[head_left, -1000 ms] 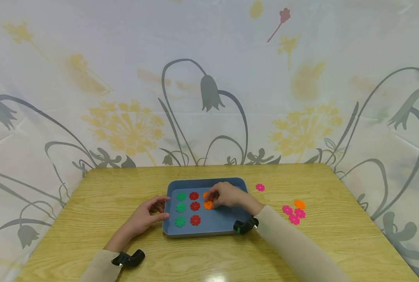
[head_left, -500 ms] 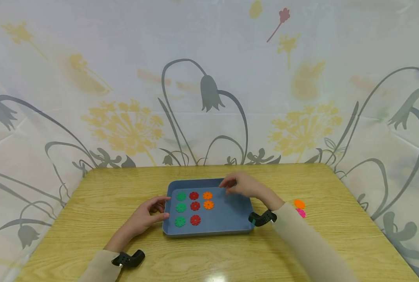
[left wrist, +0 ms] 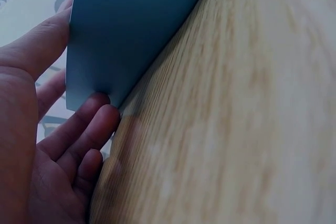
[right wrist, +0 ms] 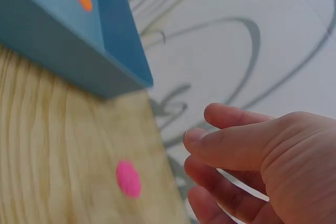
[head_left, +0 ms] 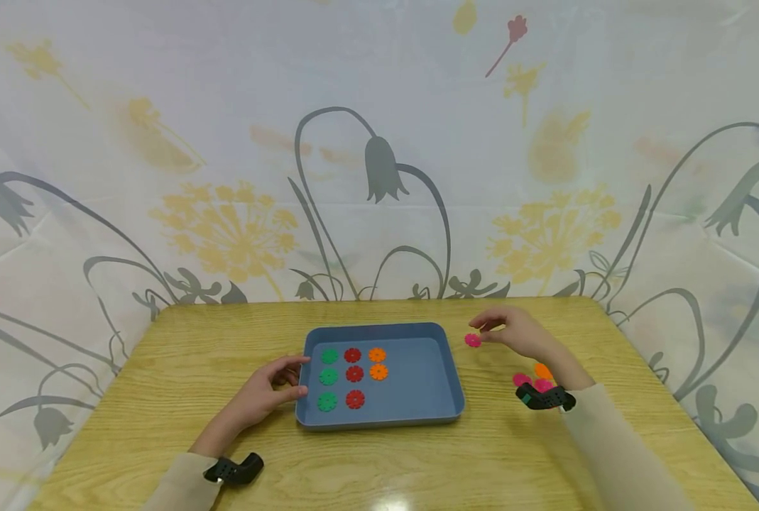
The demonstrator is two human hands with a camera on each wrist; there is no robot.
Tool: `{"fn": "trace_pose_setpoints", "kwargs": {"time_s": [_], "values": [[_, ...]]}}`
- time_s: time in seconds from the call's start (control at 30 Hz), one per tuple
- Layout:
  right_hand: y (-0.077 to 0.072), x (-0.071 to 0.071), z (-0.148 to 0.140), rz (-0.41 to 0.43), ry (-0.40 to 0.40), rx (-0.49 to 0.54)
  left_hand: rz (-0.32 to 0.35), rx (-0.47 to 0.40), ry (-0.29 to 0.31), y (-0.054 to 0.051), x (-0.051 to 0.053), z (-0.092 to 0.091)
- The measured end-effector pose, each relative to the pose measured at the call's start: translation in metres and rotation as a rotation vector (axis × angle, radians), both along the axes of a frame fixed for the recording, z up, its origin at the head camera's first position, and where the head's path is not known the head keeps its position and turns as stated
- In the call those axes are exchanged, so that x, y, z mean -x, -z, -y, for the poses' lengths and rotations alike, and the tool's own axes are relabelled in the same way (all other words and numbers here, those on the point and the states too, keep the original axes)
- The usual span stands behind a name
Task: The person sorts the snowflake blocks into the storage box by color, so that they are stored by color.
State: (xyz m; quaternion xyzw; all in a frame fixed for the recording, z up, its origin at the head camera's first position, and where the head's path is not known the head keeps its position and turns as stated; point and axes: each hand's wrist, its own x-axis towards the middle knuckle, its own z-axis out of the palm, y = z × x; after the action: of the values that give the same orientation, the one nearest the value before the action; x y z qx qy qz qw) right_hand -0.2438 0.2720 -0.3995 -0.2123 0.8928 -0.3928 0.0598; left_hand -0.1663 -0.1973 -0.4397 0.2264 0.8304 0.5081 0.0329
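Note:
My left hand [head_left: 269, 390] holds the left side of the blue tray [head_left: 385, 421]; in the left wrist view the thumb and a finger reach over the rim [left wrist: 69, 51] and other fingertips touch the outer wall. Flat notched discs lie in the tray: a column of green discs [head_left: 328, 377], a column of red discs [head_left: 355, 373] and two orange discs [head_left: 378, 363]. Right of the tray, my right hand [head_left: 513, 332] hovers beside a single pink notched disc [head_left: 473, 341] on the table. Its fingers are loosely bent and hold nothing; a gap separates them from the pink disc [right wrist: 128, 179] in the right wrist view.
More pink discs [head_left: 522, 381] and an orange disc [head_left: 543, 371] lie at the right of the wooden table [head_left: 379, 461], partly hidden by the right wrist camera [head_left: 545, 397]. A flower-printed cloth [head_left: 379, 234] hangs behind the table's back edge.
My right hand has left the second orange disc in the tray and moved right, out over the tray's edge to the lone pink disc. My left hand stays at the tray.

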Motion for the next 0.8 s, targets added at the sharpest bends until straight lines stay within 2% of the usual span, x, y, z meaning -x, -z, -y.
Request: {"fn": "trace_pose_setpoints", "kwargs": {"time_s": [0.27, 0.4, 0.57, 0.8], "values": [[0.017, -0.018, -0.064, -0.01, 0.123, -0.071, 0.02, -0.005, 0.005, 0.001, 0.0, 0.0], [0.022, -0.026, -0.085, 0.019, 0.169, -0.103, 0.012, -0.008, 0.004, 0.001, 0.0, -0.001], [0.029, -0.03, -0.101, 0.054, 0.201, -0.119, 0.003, -0.012, 0.001, 0.003, 0.001, -0.001], [0.038, -0.032, -0.111, 0.11, 0.205, -0.054, -0.007, -0.005, 0.005, 0.003, 0.001, 0.0]]}}
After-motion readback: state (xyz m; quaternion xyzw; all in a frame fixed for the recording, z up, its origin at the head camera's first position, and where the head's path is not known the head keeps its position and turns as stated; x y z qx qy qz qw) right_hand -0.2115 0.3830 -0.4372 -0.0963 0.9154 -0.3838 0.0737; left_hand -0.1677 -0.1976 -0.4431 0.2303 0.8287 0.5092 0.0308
